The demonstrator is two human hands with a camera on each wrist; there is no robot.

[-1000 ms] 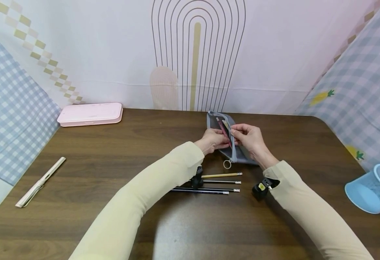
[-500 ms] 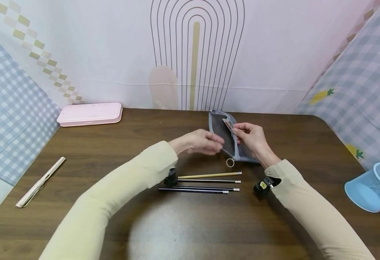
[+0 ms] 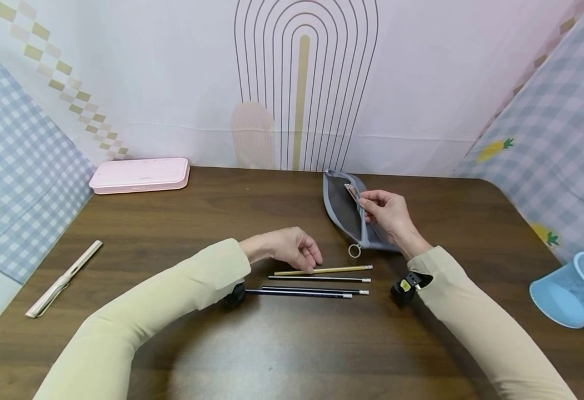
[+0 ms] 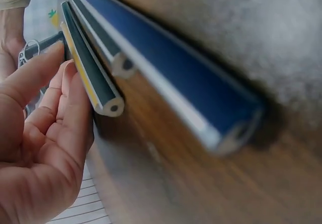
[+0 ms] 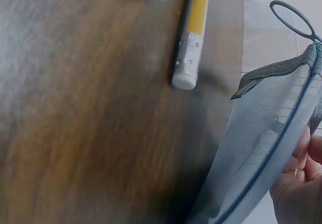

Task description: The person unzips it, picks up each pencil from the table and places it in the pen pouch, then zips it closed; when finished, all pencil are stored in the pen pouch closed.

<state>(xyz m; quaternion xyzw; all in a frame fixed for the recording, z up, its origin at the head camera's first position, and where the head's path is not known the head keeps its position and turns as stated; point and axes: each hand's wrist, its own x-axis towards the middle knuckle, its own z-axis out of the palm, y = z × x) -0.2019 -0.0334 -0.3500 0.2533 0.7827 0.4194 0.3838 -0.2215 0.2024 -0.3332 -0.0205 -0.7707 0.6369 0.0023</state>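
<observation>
A grey mesh zip pouch (image 3: 343,208) lies at the back, its mouth apart and several pencil ends (image 3: 350,190) showing inside. With thumb and fingertips my right hand (image 3: 387,214) pinches the pouch's near-right rim; the right wrist view shows the mesh (image 5: 256,133) in front of those fingers. My left hand (image 3: 292,248) hovers at a yellow pencil (image 3: 342,270), thumb and fingers apart, fingertips right by it; contact is unclear. Below lie a dark pencil (image 3: 322,279) and two more dark pencils (image 3: 302,294). The left wrist view shows a blue barrel (image 4: 166,58) up close.
A pink pencil case (image 3: 139,175) sits at the back left. On the left lies a folded cream-coloured strip-like item (image 3: 64,280). A light-blue mesh cup (image 3: 567,294) stands tilted near the right edge. A patterned cloth (image 3: 171,83) hangs behind the table.
My left hand has left the pouch, where it was putting a reddish pencil in, and moved left and down to the yellow pencil. The right hand still holds the pouch rim.
</observation>
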